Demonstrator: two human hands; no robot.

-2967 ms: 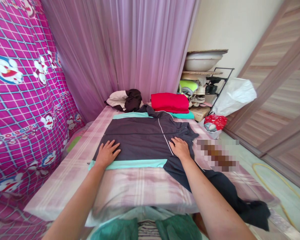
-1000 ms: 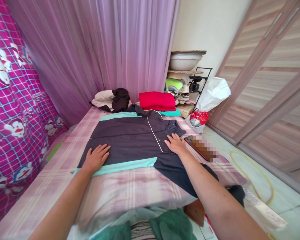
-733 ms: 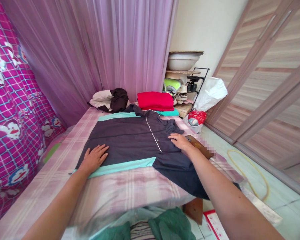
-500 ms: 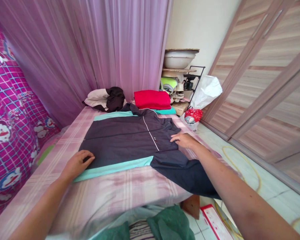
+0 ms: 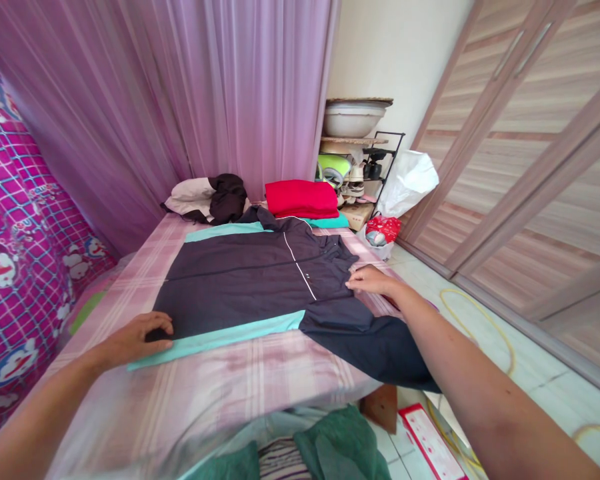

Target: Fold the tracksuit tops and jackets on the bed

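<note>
A dark jacket [image 5: 240, 280] with light turquoise side panels and a white stripe across the chest lies flat on the bed. Its hem points left, its collar right, and one dark sleeve [image 5: 395, 350] hangs toward the near edge. My left hand [image 5: 135, 339] rests at the near hem corner, thumb and fingers apart with dark cloth showing between them. At the shoulder edge by the collar, my right hand [image 5: 373, 280] has its fingertips drawn together on the jacket's cloth.
Folded red cloth [image 5: 300, 199] lies on turquoise cloth [image 5: 330, 221] at the far side. Left of it is a grey and black garment heap [image 5: 213, 198]. A shoe rack [image 5: 385, 160], white bag [image 5: 407, 183] and wardrobe [image 5: 520, 167] stand right. Yellow hose [image 5: 510, 340] lies on the floor.
My left hand has slid left and toward me along the hem, and the near turquoise panel's corner now reaches further left. My right hand's fingers have drawn together at the shoulder edge.
</note>
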